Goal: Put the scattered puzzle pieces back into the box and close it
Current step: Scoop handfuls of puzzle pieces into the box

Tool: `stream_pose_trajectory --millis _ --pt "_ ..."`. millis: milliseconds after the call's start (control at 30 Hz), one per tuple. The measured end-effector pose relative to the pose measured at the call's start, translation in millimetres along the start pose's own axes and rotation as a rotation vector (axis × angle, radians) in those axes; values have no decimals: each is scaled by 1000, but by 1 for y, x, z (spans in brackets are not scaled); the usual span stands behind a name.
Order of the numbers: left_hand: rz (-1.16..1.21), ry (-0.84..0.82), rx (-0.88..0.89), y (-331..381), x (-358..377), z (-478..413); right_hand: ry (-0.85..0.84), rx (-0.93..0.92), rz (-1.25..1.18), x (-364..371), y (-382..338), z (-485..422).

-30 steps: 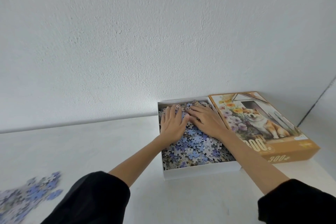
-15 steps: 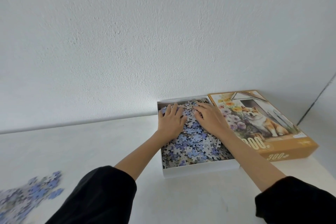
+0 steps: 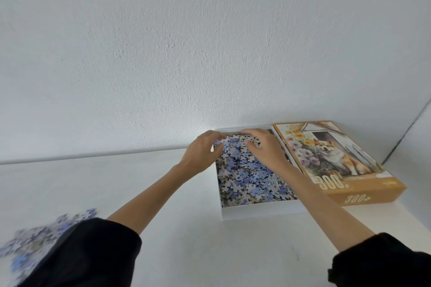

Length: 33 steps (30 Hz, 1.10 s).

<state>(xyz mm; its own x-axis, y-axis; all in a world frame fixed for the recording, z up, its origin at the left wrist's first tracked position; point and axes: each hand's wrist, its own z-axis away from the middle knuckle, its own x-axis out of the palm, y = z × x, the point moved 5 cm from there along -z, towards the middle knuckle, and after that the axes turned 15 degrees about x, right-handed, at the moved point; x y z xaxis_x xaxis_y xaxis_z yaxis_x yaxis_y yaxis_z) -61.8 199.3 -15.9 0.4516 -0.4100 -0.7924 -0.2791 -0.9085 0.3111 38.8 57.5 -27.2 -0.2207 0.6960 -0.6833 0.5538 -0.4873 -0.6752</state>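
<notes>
The left hand (image 3: 200, 154) and right hand (image 3: 266, 152) curl their grip around puzzle pieces (image 3: 247, 175) heaped in the white box (image 3: 261, 213). Far left on the table (image 3: 186, 251) lie scattered pieces (image 3: 44, 233). The lid (image 3: 338, 161) beside reads "300".

Background only — white on white.
Textured wall (image 3: 210, 42) stood behind a white table (image 3: 116, 182); dark strip (image 3: 405, 133) ran diagonally at right.

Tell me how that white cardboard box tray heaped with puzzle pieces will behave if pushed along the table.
The white cardboard box tray would probably slide flat rather than tip, being low and wide. Its thin-looking walls may flex. The loose blue-and-white puzzle pieces are heaped near its rim, so a jerk could spill some.
</notes>
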Motion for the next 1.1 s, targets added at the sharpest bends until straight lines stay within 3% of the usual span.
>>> stream_pose_trajectory --millis 600,767,1000,1100 --pt "14 44 -75 -57 -134 169 -201 -63 -60 133 -164 94" --pt "-14 -65 -158 -88 -167 243 -333 -41 2 189 -187 138" --pt "-110 -248 -461 -147 -197 361 -498 -10 313 257 -203 172" --pt "-150 -353 -444 -149 -184 385 -534 -45 423 272 -211 180"
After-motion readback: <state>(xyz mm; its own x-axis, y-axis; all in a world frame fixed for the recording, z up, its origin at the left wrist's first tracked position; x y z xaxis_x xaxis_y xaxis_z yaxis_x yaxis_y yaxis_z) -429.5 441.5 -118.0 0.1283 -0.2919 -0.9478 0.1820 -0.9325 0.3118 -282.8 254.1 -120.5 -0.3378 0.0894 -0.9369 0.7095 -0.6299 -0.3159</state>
